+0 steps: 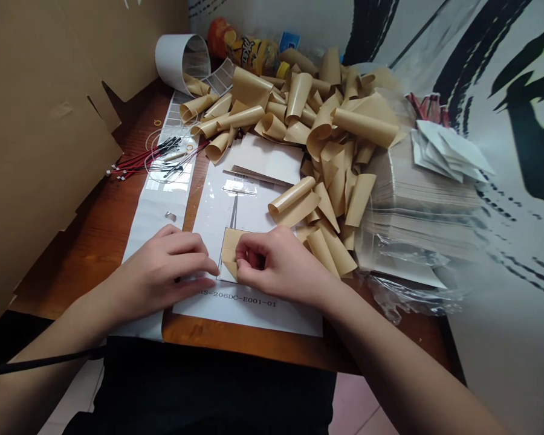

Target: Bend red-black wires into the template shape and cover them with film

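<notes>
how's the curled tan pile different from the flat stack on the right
The curled tan sheets are rolled into loose tubes and cones, while the stacked sheets lie flat. The curled sheets sprawl in a loose heap across the desk, while the stacked sheets sit in tidy layers on clear plastic wrap. Both appear to be the same tan sheet material.

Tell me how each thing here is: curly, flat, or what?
left hand: resting on the sheet
right hand: pinching the paper piece
tan paper piece: flat
printed white sheet: flat on the table
curled tan papers: heaped
stacked tan sheets: in clear plastic
red-and-black wires: loosely bundled
</notes>
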The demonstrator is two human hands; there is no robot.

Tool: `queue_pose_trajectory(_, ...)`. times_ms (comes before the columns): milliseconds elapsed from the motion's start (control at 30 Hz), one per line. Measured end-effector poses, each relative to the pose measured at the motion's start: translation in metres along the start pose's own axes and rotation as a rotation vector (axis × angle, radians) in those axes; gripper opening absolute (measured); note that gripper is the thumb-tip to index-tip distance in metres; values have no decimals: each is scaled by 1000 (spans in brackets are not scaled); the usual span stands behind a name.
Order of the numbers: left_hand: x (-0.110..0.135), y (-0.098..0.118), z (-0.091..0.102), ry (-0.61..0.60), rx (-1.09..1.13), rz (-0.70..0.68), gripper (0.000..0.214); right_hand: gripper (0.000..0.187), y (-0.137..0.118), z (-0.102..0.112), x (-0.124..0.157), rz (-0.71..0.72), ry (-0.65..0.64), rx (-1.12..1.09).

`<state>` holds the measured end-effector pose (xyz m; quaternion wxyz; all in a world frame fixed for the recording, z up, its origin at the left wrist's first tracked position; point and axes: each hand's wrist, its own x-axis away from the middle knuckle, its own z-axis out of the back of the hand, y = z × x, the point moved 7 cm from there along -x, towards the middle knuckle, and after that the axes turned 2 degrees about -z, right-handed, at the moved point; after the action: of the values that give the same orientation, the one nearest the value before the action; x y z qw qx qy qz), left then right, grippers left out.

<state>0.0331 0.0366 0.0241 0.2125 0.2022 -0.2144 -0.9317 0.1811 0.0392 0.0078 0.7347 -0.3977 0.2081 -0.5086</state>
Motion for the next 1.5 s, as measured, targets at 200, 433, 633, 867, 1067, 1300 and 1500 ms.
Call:
queue_pose_trajectory(200,-4,16,-1,85,-155,-97,16,10,0,-1,0,21,-15,2)
queue_pose_trajectory(433,-5,17,-2,36,-180,-102,18,11,0,-1,0,13,-39,-31)
queue_pose_trajectory(633,-5,15,-2,-16,-178,-87,16,11,-4,-7,2,18,-156,-14)
queue_pose_trajectory(867,-1,9,-2,-97,-123,-89,24,7,-6,-10,0,55,-125,158)
queue_pose_trajectory(1067,0,8,-3,-75,-85,-85,23,13,-9,-14,3,17,-99,245)
queue_pose_trajectory(1300,0,8,-2,-56,-67,-120,27,21,0,2,4,-164,-19,291)
queue_pose_trajectory(1500,3,4,-5,-59,-41,-140,27,19,10,16,24,-283,182,400)
